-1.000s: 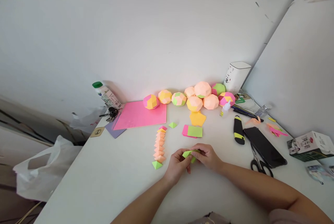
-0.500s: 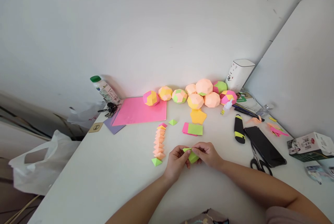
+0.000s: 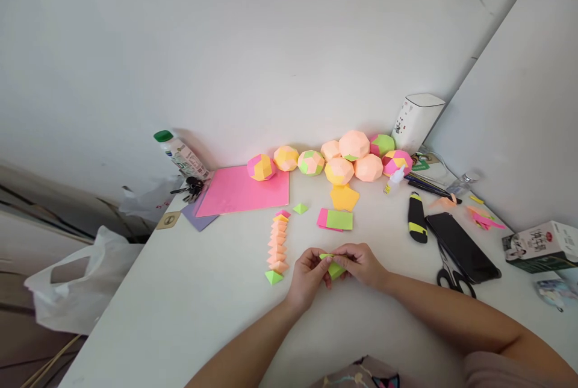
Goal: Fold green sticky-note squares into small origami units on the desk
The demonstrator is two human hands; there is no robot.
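Observation:
A green piece of folded paper (image 3: 336, 270) is pinched between both hands above the near part of the table. My left hand (image 3: 308, 275) grips its left side, thumb on top. From the right, my right hand (image 3: 363, 265) pinches the upper right part, and its fingers cover much of the paper. Just beyond the hands lies a small stack of green and pink paper slips (image 3: 339, 220). To the left runs a column of folded peach paper pieces (image 3: 277, 243), with a green folded piece (image 3: 273, 277) at its near end and another green piece (image 3: 300, 208) apart from it.
Faceted paper balls (image 3: 354, 146) line the wall, beside a pink sheet (image 3: 246, 190) and an orange star-shaped paper (image 3: 344, 197). At right lie a box cutter (image 3: 417, 219), phone (image 3: 463, 246), scissors (image 3: 455, 281) and a milk carton (image 3: 542, 247). A bottle (image 3: 184, 156) stands back left.
Both hands stay on the green paper, with the fingers shifting only slightly. The whole view has moved a little.

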